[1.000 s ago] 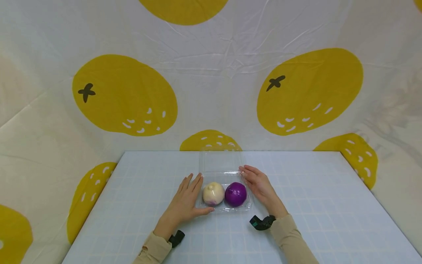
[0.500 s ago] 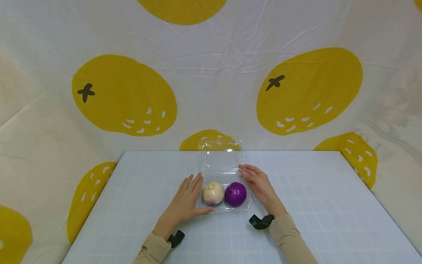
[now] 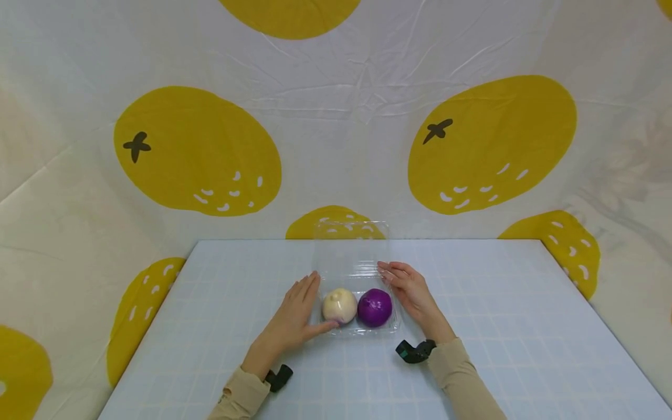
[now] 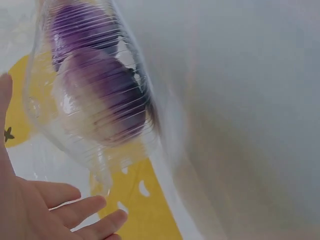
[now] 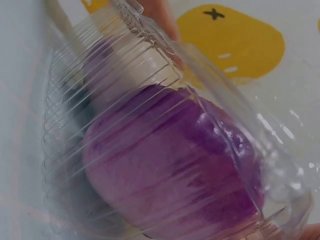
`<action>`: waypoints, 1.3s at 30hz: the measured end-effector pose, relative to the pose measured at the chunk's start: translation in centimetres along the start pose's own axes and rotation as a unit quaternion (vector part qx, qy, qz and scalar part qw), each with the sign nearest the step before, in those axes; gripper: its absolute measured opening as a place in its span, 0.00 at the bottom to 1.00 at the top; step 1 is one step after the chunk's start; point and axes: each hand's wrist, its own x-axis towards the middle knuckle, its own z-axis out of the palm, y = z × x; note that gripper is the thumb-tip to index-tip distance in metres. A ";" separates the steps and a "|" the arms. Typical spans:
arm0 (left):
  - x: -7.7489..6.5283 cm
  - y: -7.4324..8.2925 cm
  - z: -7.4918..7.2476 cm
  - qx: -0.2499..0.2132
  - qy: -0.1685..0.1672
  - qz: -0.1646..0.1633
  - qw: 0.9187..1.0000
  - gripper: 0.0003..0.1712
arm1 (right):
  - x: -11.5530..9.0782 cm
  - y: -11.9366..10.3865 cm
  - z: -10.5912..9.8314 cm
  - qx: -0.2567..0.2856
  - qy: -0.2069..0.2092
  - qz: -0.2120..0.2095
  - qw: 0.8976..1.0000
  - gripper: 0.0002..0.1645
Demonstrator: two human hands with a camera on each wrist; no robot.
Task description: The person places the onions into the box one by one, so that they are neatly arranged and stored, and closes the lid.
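A clear plastic clamshell box (image 3: 362,284) stands near the table's middle with its lid (image 3: 349,252) raised at the back. Inside sit a cream turnip with purple patches (image 3: 338,305) on the left and a round, glossy purple vegetable (image 3: 375,308) on the right. Along the box's left side lies my left hand (image 3: 292,313), fingers straight, thumb reaching over the front rim by the turnip. My right hand (image 3: 415,295) is at the right side, fingers slightly bent, tips right at the hinge corner. Through the ribbed wall, both wrist views show the turnip (image 4: 97,100) and purple vegetable (image 5: 175,155).
The box rests on a pale blue checked table (image 3: 252,262). Its back edge meets a white cloth (image 3: 346,146) printed with big yellow fruit. Black wrist cameras (image 3: 415,352) sit at both cuffs, close over the tabletop.
The lid has swung up from lying further back, and its angle has shifted slightly since. My left thumb has lifted over the front rim and its fingers drew together. The right hand barely moved.
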 end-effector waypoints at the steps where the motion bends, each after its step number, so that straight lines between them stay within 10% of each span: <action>1: 0.0 -0.1 -0.1 -0.016 0.004 -0.005 1.000 0.60 | 0.0 0.0 0.0 0.000 -0.002 0.000 1.000 0.25; 8: 1.8 -0.7 -2.0 -0.183 0.025 -0.065 0.981 0.53 | 0.0 0.1 0.0 -0.009 -0.005 -0.009 1.000 0.20; 16: 6.5 -1.6 -4.4 -0.380 0.065 -0.104 0.917 0.42 | -0.1 0.2 -0.2 0.002 -0.008 -0.010 1.000 0.18; 23: 7.1 -0.8 -4.6 -0.472 0.067 -0.089 0.875 0.36 | 0.0 0.2 -0.1 0.002 -0.008 -0.017 1.000 0.18; 39: 5.5 0.1 -4.6 -0.452 0.095 -0.056 0.885 0.29 | -0.9 -0.9 0.4 -0.021 -0.023 -0.032 0.999 0.25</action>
